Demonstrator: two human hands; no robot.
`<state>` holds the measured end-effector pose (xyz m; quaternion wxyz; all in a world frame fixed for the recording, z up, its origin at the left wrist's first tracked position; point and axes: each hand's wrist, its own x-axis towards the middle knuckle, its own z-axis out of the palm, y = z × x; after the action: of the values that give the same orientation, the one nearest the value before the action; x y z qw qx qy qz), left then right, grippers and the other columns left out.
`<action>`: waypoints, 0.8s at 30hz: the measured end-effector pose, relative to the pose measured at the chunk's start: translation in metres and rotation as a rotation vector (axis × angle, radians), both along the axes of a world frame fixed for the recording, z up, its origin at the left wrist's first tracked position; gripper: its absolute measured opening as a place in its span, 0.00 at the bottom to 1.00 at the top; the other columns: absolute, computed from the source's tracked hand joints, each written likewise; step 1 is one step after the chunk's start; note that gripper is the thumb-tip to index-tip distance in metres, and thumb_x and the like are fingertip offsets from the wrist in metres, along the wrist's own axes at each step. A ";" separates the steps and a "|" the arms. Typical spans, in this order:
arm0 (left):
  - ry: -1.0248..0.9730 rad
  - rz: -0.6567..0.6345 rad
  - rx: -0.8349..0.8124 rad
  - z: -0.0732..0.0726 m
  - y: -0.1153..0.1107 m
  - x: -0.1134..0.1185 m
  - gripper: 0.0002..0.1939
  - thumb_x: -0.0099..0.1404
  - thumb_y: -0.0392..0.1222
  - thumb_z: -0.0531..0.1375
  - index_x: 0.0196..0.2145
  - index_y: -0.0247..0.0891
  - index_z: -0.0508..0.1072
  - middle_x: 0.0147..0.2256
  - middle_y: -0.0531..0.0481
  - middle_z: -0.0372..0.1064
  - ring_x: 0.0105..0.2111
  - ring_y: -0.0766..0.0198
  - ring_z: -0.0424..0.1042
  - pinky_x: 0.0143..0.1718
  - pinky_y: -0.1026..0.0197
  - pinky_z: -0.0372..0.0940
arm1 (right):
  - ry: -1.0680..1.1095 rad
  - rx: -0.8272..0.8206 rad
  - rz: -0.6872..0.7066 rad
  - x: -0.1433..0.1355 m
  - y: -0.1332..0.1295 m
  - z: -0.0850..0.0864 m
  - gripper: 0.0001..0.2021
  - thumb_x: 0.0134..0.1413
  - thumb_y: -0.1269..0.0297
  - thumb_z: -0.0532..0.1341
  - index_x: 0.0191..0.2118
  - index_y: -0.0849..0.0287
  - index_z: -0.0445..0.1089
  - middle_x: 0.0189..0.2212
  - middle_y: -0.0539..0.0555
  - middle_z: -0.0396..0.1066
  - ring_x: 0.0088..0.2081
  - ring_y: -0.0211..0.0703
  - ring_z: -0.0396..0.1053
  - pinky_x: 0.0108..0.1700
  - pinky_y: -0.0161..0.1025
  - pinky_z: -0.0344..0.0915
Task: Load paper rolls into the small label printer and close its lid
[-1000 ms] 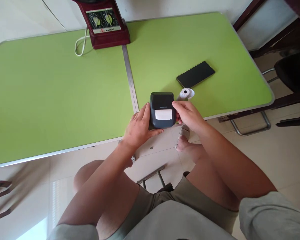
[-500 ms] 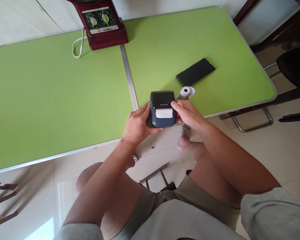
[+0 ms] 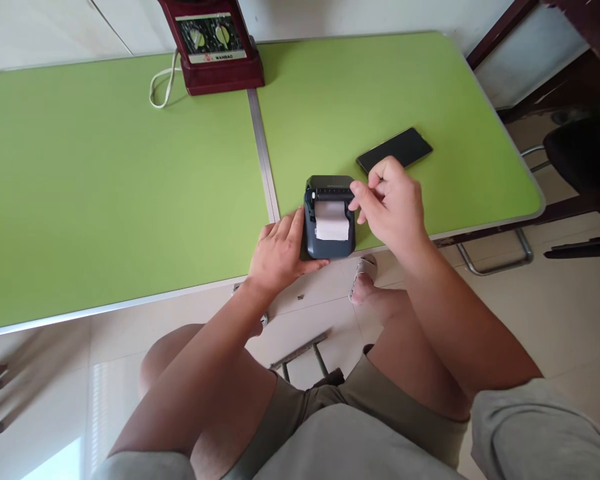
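A small dark blue label printer [image 3: 311, 249] stands at the front edge of the green table, its black lid [image 3: 330, 181] raised. White paper [image 3: 332, 223] lies in the exposed compartment and over its front. My left hand [image 3: 279, 253] grips the printer's left side, with the thumb along the front. Beside the lid's right edge, my right hand [image 3: 395, 207] is lifted with loosely bent fingers apart and nothing visible in them. Its thumb tip overlaps the printer's upper right corner; I cannot tell if they touch. Behind that hand lies a black smartphone [image 3: 411, 147].
A dark red appliance [image 3: 223, 77] with two dials stands at the back of the green table [image 3: 115, 187], its white cord [image 3: 155, 97] looped beside it. A metal strip [image 3: 263, 153] crosses the tabletop. A dark chair [image 3: 583, 150] is at the right.
The printer's lid has gone from shut to open, exposing the paper inside. My right hand has risen off the printer's right side and now hides the small white paper roll. My left hand stays put.
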<state>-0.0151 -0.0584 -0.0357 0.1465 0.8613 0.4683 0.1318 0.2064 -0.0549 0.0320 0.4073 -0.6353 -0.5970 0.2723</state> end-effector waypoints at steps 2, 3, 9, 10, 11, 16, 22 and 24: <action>0.012 -0.002 -0.009 0.002 -0.001 0.000 0.54 0.67 0.75 0.56 0.73 0.28 0.55 0.66 0.26 0.66 0.64 0.38 0.70 0.60 0.44 0.66 | -0.086 0.032 -0.002 -0.003 0.008 0.005 0.10 0.64 0.56 0.62 0.34 0.51 0.62 0.28 0.49 0.74 0.27 0.42 0.72 0.33 0.42 0.64; 0.015 -0.003 -0.012 0.002 -0.001 0.000 0.53 0.68 0.75 0.56 0.73 0.28 0.55 0.67 0.27 0.66 0.64 0.39 0.70 0.60 0.44 0.66 | -0.156 0.041 0.018 -0.004 0.011 0.007 0.08 0.63 0.59 0.63 0.35 0.51 0.64 0.30 0.50 0.75 0.28 0.42 0.72 0.35 0.43 0.65; 0.000 -0.007 -0.006 -0.001 -0.002 0.000 0.57 0.65 0.78 0.57 0.73 0.27 0.55 0.66 0.25 0.66 0.64 0.38 0.70 0.59 0.43 0.66 | -0.667 -0.097 0.252 -0.017 0.027 0.009 0.04 0.56 0.69 0.66 0.36 0.52 0.73 0.29 0.53 0.75 0.33 0.50 0.72 0.40 0.46 0.62; -0.003 -0.008 -0.006 -0.001 -0.001 0.000 0.58 0.64 0.79 0.57 0.73 0.27 0.55 0.66 0.25 0.66 0.63 0.38 0.71 0.59 0.43 0.66 | -0.708 -0.126 0.264 -0.018 0.028 0.008 0.05 0.55 0.70 0.66 0.37 0.52 0.74 0.29 0.53 0.75 0.34 0.51 0.72 0.39 0.46 0.61; -0.005 -0.009 -0.009 -0.002 -0.001 0.000 0.58 0.64 0.79 0.57 0.73 0.27 0.55 0.66 0.25 0.66 0.63 0.38 0.71 0.59 0.43 0.66 | -0.733 -0.149 0.273 -0.017 0.030 0.008 0.07 0.54 0.71 0.67 0.38 0.52 0.76 0.30 0.54 0.76 0.35 0.51 0.72 0.39 0.45 0.61; 0.004 -0.009 -0.034 0.000 -0.001 0.000 0.57 0.66 0.77 0.58 0.73 0.27 0.54 0.67 0.26 0.65 0.63 0.38 0.71 0.60 0.44 0.65 | -0.780 -0.260 0.372 -0.012 0.039 0.007 0.23 0.49 0.75 0.67 0.52 0.48 0.76 0.42 0.52 0.82 0.39 0.51 0.74 0.37 0.43 0.61; -0.009 -0.014 -0.026 0.000 -0.001 0.000 0.56 0.66 0.76 0.58 0.74 0.28 0.54 0.65 0.26 0.67 0.62 0.38 0.72 0.60 0.43 0.65 | -0.539 -0.230 0.374 -0.003 0.034 0.023 0.24 0.45 0.75 0.68 0.50 0.50 0.75 0.43 0.51 0.82 0.39 0.49 0.75 0.39 0.42 0.65; -0.010 -0.015 -0.023 0.000 0.000 0.000 0.56 0.66 0.76 0.58 0.74 0.29 0.54 0.66 0.27 0.66 0.62 0.38 0.72 0.60 0.43 0.65 | -0.256 -0.169 0.334 0.010 0.029 0.028 0.23 0.45 0.72 0.68 0.50 0.52 0.73 0.45 0.54 0.80 0.34 0.43 0.72 0.35 0.40 0.65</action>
<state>-0.0154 -0.0589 -0.0358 0.1599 0.8624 0.4626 0.1293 0.2161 -0.0262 0.0605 0.2231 -0.5889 -0.7157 0.3021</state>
